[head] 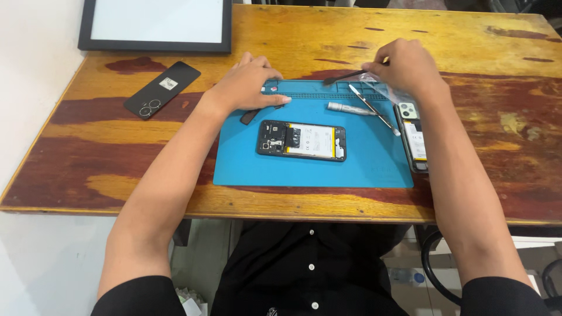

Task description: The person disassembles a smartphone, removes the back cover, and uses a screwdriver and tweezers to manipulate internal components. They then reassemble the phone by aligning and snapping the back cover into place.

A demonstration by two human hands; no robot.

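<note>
Right hand point(405, 65) pinches a thin black tool point(345, 76) at the blue mat's point(316, 169) far edge; left hand point(249, 85) lies flat, fingers together (nearer the opened phone point(301, 140), long axis left-right).

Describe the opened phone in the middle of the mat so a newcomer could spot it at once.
Find the blue mat on the wooden table. At its centre lies the opened phone, lengthwise, back cover off. Unlike the second open phone at the mat's right edge, it lies crosswise to the person and clear of both arms.
</note>
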